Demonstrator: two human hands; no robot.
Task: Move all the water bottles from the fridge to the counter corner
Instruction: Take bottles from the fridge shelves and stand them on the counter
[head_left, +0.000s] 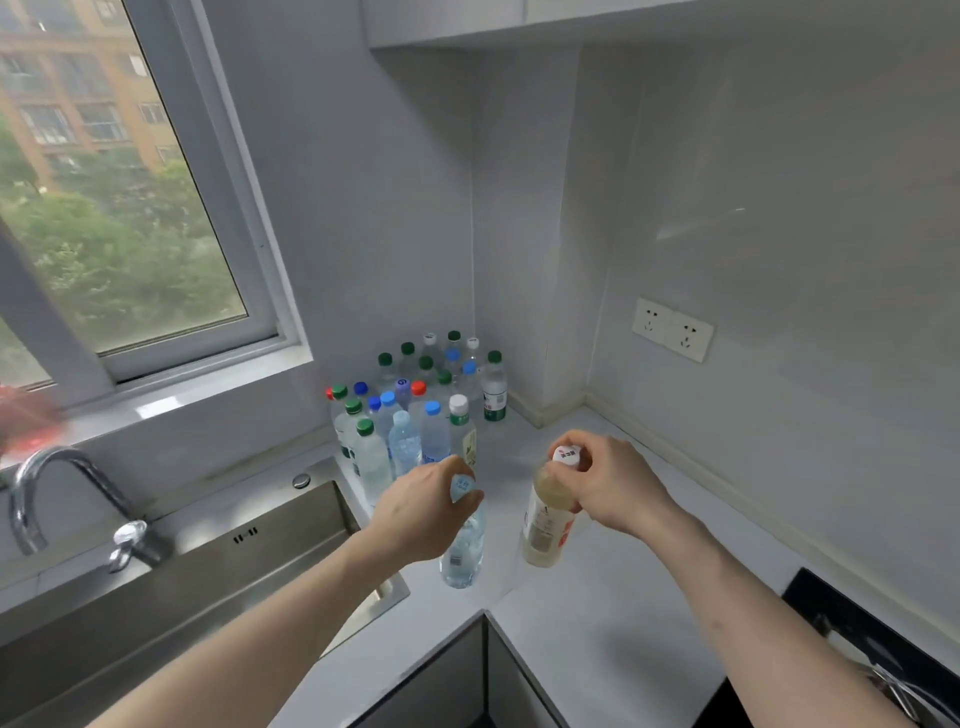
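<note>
My left hand grips the neck of a clear water bottle with a pale blue cap, held upright just above or on the white counter. My right hand holds the top of a cloudy yellowish bottle with a white cap and an orange-and-white label. Both bottles stand in front of a cluster of several capped bottles packed into the counter corner, with green, blue, red and white caps.
A steel sink with a chrome tap lies to the left, under a window. Two wall sockets sit on the right wall. A black hob is at the lower right edge.
</note>
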